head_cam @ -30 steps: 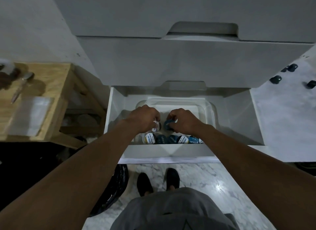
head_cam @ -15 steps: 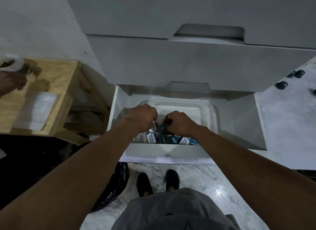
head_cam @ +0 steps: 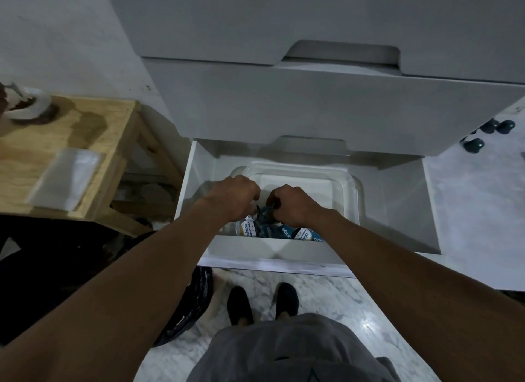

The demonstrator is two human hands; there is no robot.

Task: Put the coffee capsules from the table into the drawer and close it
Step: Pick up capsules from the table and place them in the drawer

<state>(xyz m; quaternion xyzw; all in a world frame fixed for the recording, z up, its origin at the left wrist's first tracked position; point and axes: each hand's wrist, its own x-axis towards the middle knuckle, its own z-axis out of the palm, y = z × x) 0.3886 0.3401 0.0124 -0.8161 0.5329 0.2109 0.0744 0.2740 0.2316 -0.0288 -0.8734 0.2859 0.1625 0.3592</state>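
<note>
Inside the open drawer (head_cam: 397, 199), both hands are pinching coffee capsules (head_cam: 279, 231): left hand (head_cam: 234, 195) at 9 o'clock, right hand (head_cam: 291, 204) at 3.

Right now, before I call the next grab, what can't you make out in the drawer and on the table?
Head view only:
- Left hand and right hand: fingers curl under the knuckles, so any grip is unclear.
- Capsules in the drawer: hands and the drawer front hide most; no count.
- Container: near end covered by the hands.
- Capsules on the table: small, dark, near the right edge; total unclear.
</note>
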